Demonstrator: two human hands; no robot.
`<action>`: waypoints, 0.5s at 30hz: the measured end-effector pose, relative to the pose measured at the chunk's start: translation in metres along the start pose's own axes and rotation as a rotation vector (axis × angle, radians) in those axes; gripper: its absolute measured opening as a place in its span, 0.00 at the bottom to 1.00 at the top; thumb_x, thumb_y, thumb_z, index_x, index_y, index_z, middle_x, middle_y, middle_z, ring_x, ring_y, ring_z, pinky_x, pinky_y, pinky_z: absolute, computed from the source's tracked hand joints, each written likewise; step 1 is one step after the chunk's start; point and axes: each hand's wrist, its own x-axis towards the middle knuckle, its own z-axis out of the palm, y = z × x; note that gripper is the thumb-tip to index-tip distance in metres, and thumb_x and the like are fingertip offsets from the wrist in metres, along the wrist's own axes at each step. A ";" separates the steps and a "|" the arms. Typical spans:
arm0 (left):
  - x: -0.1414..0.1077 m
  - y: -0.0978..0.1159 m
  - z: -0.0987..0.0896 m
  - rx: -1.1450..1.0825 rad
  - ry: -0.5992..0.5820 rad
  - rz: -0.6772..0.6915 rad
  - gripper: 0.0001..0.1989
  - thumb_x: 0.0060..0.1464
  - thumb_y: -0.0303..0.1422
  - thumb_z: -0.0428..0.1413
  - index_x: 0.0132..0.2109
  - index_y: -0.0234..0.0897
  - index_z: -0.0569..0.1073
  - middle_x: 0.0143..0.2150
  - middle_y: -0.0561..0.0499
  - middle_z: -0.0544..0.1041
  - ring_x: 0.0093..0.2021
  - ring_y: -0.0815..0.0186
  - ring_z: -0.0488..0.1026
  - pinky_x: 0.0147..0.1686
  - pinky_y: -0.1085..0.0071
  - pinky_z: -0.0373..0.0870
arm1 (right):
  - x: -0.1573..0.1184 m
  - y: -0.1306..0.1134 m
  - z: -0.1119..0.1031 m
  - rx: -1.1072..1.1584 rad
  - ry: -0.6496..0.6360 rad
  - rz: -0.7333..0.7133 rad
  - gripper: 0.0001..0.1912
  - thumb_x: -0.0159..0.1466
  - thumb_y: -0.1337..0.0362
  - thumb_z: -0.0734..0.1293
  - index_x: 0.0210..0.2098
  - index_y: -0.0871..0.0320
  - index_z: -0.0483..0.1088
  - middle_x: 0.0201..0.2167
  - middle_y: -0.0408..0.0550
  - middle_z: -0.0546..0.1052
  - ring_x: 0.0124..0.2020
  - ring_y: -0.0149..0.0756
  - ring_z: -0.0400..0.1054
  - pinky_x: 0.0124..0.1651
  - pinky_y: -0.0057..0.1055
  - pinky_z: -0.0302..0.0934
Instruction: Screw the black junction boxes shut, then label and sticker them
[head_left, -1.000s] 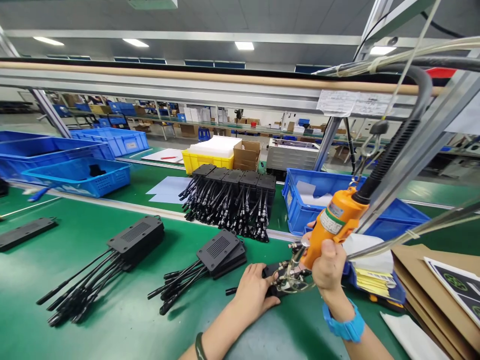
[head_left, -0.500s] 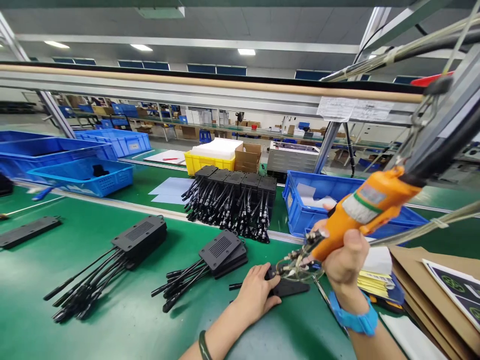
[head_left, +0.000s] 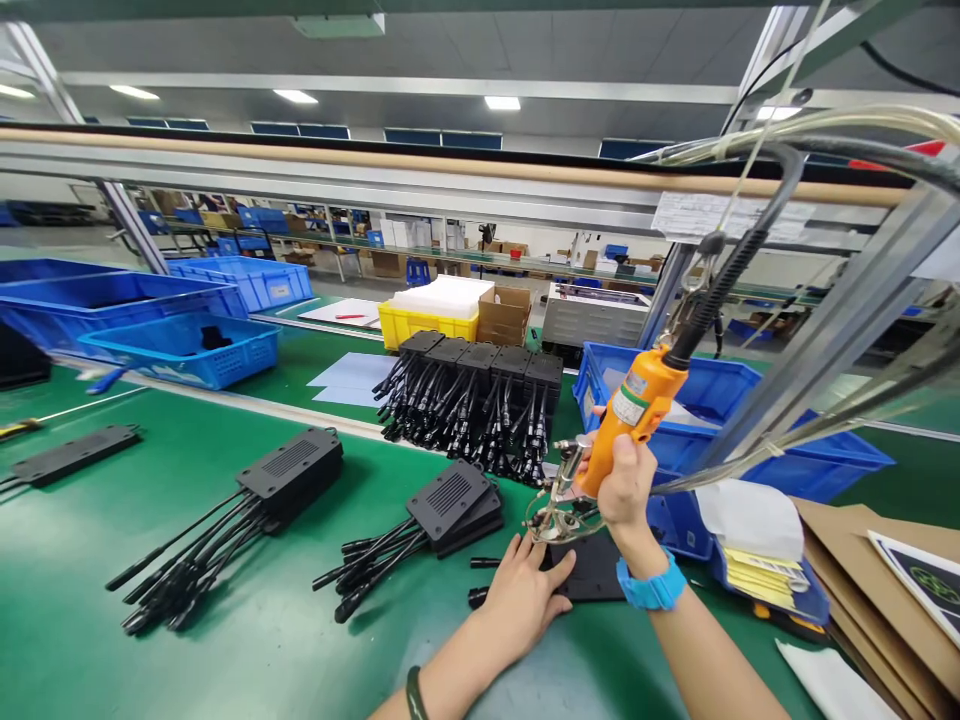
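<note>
My right hand [head_left: 628, 480] is wrapped round an orange powered screwdriver [head_left: 613, 430], which hangs from a cord and tilts down to the left. Its metal nose and thin clear tubes are just above the fingers of my left hand [head_left: 525, 585]. That hand lies with its fingers stretched out on a flat black case [head_left: 596, 570], partly hidden under my hands. Short black cable ends stick out on the case's left side. To the left lie a small stack of black cases with cables [head_left: 450, 502] and a taller stack [head_left: 291, 470].
Many more black cases [head_left: 480, 362] stand in a row behind, cables toward me. Blue bins [head_left: 180, 350] are at the left, and another blue bin [head_left: 720, 385] is behind the screwdriver. Cardboard sheets [head_left: 885, 570] and a pad of yellow slips [head_left: 761, 575] lie at the right.
My right hand and the screwdriver have swung left and a little up, and the tool stands more upright. My left hand stays on the black case.
</note>
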 end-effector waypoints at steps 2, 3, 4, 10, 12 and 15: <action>0.001 0.000 -0.001 0.005 0.006 0.001 0.31 0.57 0.44 0.61 0.66 0.48 0.63 0.67 0.36 0.63 0.68 0.46 0.55 0.65 0.49 0.53 | -0.003 0.005 0.000 0.002 -0.005 0.010 0.23 0.62 0.45 0.61 0.42 0.58 0.68 0.18 0.39 0.69 0.13 0.31 0.62 0.13 0.27 0.57; 0.001 0.000 -0.001 0.005 0.011 0.001 0.31 0.57 0.44 0.61 0.66 0.48 0.64 0.67 0.37 0.63 0.68 0.47 0.55 0.65 0.49 0.53 | -0.004 0.007 0.000 0.002 -0.008 0.011 0.23 0.62 0.44 0.61 0.42 0.58 0.67 0.18 0.39 0.69 0.13 0.31 0.62 0.13 0.27 0.57; 0.001 -0.001 -0.001 0.003 0.014 0.001 0.31 0.57 0.44 0.61 0.65 0.48 0.64 0.66 0.37 0.64 0.68 0.47 0.55 0.65 0.49 0.53 | -0.004 0.008 0.000 0.002 -0.011 0.011 0.22 0.62 0.44 0.61 0.41 0.57 0.67 0.18 0.38 0.69 0.13 0.31 0.62 0.13 0.26 0.57; 0.004 -0.002 0.000 -0.032 0.015 -0.016 0.32 0.53 0.44 0.64 0.64 0.49 0.66 0.66 0.38 0.64 0.66 0.46 0.59 0.64 0.50 0.55 | -0.008 0.015 0.004 0.006 -0.033 0.002 0.22 0.62 0.43 0.61 0.38 0.57 0.66 0.18 0.39 0.69 0.14 0.31 0.62 0.14 0.27 0.58; 0.004 -0.002 0.000 -0.044 0.019 -0.020 0.32 0.53 0.43 0.64 0.63 0.49 0.67 0.65 0.38 0.66 0.65 0.47 0.61 0.64 0.49 0.56 | -0.011 0.017 0.003 0.011 -0.034 -0.004 0.22 0.62 0.43 0.60 0.37 0.57 0.67 0.18 0.39 0.69 0.13 0.31 0.62 0.13 0.26 0.57; 0.003 -0.001 -0.001 -0.053 0.032 -0.016 0.30 0.54 0.43 0.63 0.63 0.47 0.68 0.64 0.39 0.68 0.64 0.48 0.63 0.63 0.48 0.57 | -0.017 0.012 -0.002 0.026 -0.030 -0.026 0.21 0.61 0.45 0.61 0.37 0.57 0.68 0.17 0.40 0.69 0.12 0.32 0.61 0.11 0.26 0.55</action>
